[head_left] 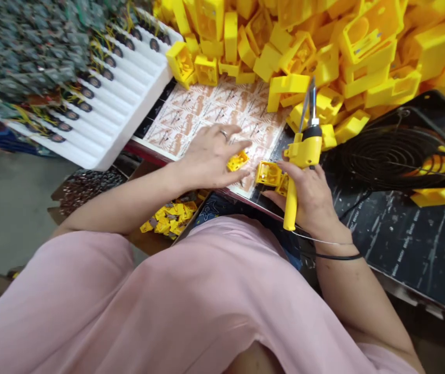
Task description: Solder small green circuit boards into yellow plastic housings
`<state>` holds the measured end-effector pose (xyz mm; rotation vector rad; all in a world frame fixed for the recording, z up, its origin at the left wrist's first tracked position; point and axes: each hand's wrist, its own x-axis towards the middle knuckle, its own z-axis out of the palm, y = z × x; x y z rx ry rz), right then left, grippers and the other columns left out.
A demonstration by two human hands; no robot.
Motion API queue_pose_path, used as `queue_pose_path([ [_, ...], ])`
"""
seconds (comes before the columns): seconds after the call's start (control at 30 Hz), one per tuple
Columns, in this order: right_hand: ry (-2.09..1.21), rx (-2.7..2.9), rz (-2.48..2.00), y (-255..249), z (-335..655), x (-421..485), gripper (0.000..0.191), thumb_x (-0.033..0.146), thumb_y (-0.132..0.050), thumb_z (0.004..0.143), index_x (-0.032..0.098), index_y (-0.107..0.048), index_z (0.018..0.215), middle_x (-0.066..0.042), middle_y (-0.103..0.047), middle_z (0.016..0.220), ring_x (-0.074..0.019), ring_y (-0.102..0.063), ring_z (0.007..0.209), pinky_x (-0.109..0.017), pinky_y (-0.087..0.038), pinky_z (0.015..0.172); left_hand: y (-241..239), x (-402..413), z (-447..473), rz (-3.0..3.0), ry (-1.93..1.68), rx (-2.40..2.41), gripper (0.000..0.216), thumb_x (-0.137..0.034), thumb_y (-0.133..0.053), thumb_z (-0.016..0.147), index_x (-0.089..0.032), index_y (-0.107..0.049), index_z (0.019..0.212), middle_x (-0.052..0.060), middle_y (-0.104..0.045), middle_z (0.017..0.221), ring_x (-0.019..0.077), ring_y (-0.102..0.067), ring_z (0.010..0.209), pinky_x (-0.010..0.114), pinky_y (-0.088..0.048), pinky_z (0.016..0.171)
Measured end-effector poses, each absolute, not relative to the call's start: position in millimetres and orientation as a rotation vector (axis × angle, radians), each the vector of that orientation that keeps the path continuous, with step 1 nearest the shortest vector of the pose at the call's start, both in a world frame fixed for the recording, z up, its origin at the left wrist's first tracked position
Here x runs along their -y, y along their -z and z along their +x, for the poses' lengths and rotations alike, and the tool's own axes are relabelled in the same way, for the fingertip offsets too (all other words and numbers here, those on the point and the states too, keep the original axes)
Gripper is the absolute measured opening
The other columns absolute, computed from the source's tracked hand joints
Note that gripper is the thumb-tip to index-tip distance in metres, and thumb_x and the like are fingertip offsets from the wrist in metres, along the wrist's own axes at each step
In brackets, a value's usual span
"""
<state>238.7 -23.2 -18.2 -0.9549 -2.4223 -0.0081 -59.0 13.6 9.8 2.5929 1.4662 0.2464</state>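
Note:
In my right hand [315, 195] is a yellow soldering gun [304, 148], its metal tip pointing up and away and a thin wire running from its handle. My left hand [210, 156] has its fingers stretched out over a small yellow plastic housing [238, 160] on the printed sheet [183, 117]. Whether the fingers touch that housing I cannot tell. Between the two hands sits another open yellow housing [269, 173], with one more partly hidden behind my right thumb.
A large heap of yellow housings [269, 62] covers the back. At left stands a white foam tray [109, 140] with wired round parts and many grey pieces. A black fan [386, 145] is at right. Below the table edge a box holds small yellow pieces [171, 218].

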Motion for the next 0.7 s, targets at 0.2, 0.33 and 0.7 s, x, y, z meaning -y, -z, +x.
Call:
queue_pose_path([
  [0.2,0.147,2.398,-0.831,25.4,243.1,25.5,0.071,0.024,-0.080,0.098,0.018,-0.050,0.163,-0.014,-0.079,0.122,-0.0266,-0.077,0.093,-0.035,-0.058,0.081,-10.0,0.2,-42.7,2.615,-0.190,-1.065,0.045,-0.028,-0.052,0.109,-0.014,-0.067,0.149,0.016,-0.074,0.144,0.0288,-0.072,0.123,0.041,-0.056,0.112],
  [0.33,0.234,2.348,-0.818,33.7,250.2,24.8,0.065,0.024,-0.078,0.100,0.022,-0.053,0.159,-0.008,-0.082,0.106,-0.0257,-0.078,0.083,-0.036,-0.058,0.079,-2.8,-3.3,-32.3,2.664,-0.269,-0.997,0.063,-0.043,-0.057,0.110,-0.009,-0.051,0.163,0.022,-0.061,0.161,0.0314,-0.067,0.135,0.044,-0.052,0.118],
  [0.7,0.269,2.225,-0.858,42.9,248.1,23.2,0.029,0.023,-0.082,0.094,0.018,-0.072,0.121,-0.010,-0.083,0.111,-0.0281,-0.081,0.093,-0.035,-0.052,0.078,-65.5,-62.4,-247.9,2.000,-0.458,-2.642,0.081,-0.062,-0.052,0.101,-0.017,-0.035,0.167,0.008,-0.045,0.165,0.0327,-0.020,0.148,0.070,-0.008,0.131],
])
